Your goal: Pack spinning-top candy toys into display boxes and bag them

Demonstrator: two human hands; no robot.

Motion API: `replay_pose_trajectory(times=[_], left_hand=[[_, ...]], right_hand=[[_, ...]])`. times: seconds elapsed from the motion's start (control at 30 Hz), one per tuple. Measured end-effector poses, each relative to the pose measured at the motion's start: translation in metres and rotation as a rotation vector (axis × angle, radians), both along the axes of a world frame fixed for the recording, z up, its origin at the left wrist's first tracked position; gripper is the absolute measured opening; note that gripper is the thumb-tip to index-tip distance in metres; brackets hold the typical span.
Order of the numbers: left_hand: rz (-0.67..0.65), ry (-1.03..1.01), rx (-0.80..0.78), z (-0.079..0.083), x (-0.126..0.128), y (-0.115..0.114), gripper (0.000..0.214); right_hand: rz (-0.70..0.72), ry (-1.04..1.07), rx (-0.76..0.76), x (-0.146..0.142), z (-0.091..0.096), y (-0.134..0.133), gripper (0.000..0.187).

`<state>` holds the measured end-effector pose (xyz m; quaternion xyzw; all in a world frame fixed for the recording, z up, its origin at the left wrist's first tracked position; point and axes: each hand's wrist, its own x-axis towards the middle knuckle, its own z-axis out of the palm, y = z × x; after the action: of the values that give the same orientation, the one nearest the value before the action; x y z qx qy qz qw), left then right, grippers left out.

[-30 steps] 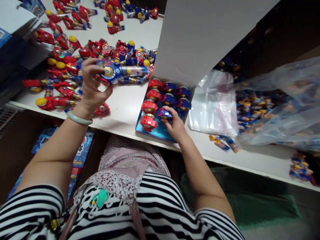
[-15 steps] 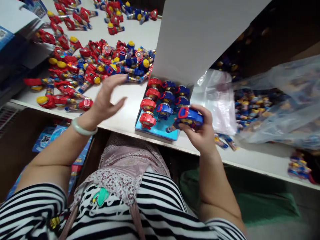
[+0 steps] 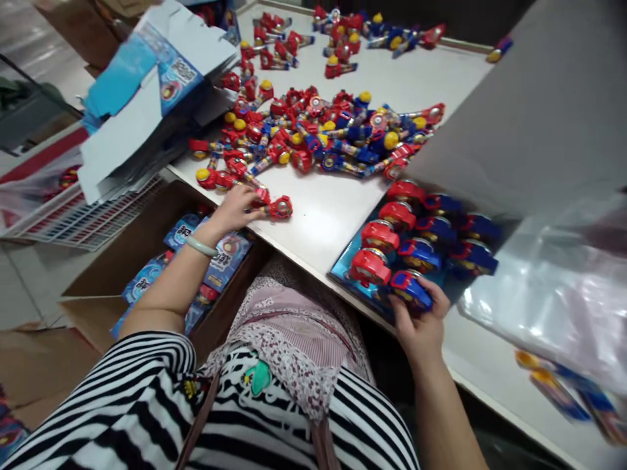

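My right hand (image 3: 421,321) is closed on a blue toy (image 3: 410,289) and holds it at the near end of the blue row in an open display box (image 3: 349,266). The box holds a row of red toys (image 3: 386,230) and rows of blue ones. My left hand (image 3: 238,207), with a pale bangle at the wrist, reaches to the table's near left edge and rests on a red toy (image 3: 273,207), fingers curled over it. A big heap of red and blue toys (image 3: 318,130) lies just beyond.
The box's raised white lid (image 3: 519,117) blocks the right. Clear plastic bags (image 3: 553,294) lie right of the box. A stack of flat printed cartons (image 3: 147,98) sits at left. Below the table edge, a cardboard carton (image 3: 88,287) holds packed blue boxes.
My right hand has brought the blue toy from beside the box down into its near end. My left hand has dropped from mid-air onto a red toy. The view has swung left.
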<state>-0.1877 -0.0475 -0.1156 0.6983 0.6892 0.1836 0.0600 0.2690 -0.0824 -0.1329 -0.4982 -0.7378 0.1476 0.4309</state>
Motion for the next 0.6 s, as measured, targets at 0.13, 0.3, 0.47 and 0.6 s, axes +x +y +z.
replay_pose_trajectory(times=[0.13, 0.3, 0.47, 0.6], left_hand=[[0.077, 0.140, -0.047, -0.016, 0.023, 0.007, 0.051], [-0.001, 0.133, 0.056, -0.024, 0.043, 0.027, 0.027], [-0.227, -0.213, 0.380, 0.008, 0.106, 0.022, 0.037], [-0.600, -0.353, 0.543, 0.038, 0.155, 0.010, 0.039]], right_hand=[[0.089, -0.201, -0.163, 0.015, 0.024, 0.001, 0.061], [-0.206, -0.206, 0.037, 0.015, 0.089, -0.004, 0.039], [0.245, 0.077, 0.002, -0.063, 0.098, 0.021, 0.079], [0.343, 0.291, 0.073, -0.105, 0.097, 0.037, 0.076]])
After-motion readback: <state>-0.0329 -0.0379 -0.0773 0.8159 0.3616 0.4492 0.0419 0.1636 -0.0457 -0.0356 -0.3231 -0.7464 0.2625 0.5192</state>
